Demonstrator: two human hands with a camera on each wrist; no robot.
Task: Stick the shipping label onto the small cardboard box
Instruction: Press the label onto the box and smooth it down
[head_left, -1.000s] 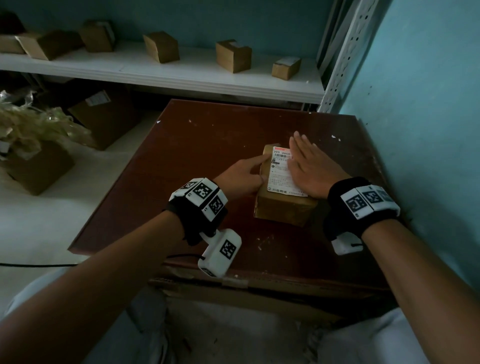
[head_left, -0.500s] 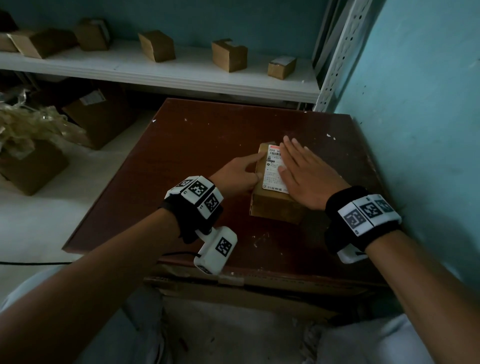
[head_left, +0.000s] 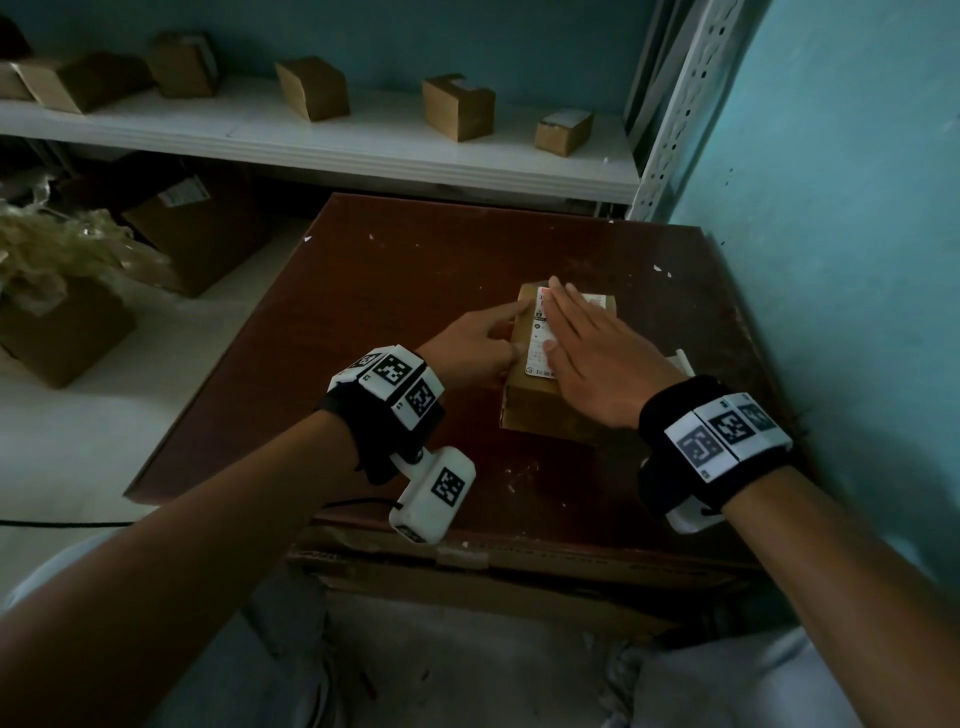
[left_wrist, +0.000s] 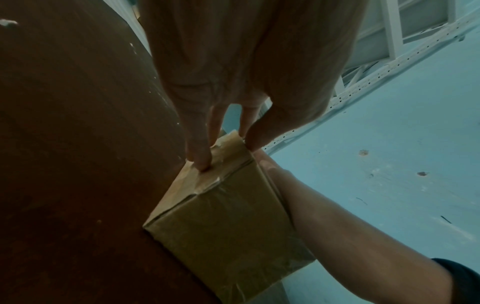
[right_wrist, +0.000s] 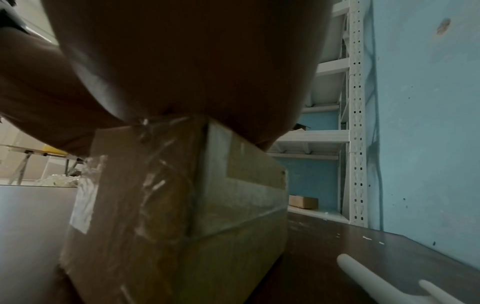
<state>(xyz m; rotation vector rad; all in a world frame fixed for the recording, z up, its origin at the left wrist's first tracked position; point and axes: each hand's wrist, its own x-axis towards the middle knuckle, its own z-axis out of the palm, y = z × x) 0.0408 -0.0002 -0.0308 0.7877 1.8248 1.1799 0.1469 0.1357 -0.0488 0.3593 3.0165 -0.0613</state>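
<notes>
The right hand (head_left: 597, 358) lies flat, palm down, fingers straight and together, pressing on the shipping label (head_left: 540, 338) that covers the top of the small cardboard box (head_left: 540, 410). Its fingertips reach toward the far edge of the box; the heel of the hand hangs over the near right corner. From the right wrist view only the underside of the palm (right_wrist: 197, 61) shows, sitting on the taped top edge of the box (right_wrist: 182, 195).

The left hand (head_left: 467, 348) steadies the box from the left side — its forefinger stretched along the top left edge, thumb low against the side. In the left wrist view its fingers (left_wrist: 200, 148) are extended, tips touching the taped far end of the box (left_wrist: 223, 222); they press rather than grip.

The box stands on a dark brown table (head_left: 405, 291), right of centre, well apart from the table's edges. A curled strip of white backing paper (head_left: 683, 361) lies on the table just right of the box — also visible low in the right wrist view (right_wrist: 376, 277).

Beyond the far edge runs a white shelf (head_left: 363, 150) carrying several other small cartons (head_left: 457, 106). A blue wall (head_left: 857, 234) closes the right side, with a perforated white rack post (head_left: 685, 104) at its corner. On the floor at left sit larger boxes (head_left: 202, 228) and crumpled packing material (head_left: 62, 249).
</notes>
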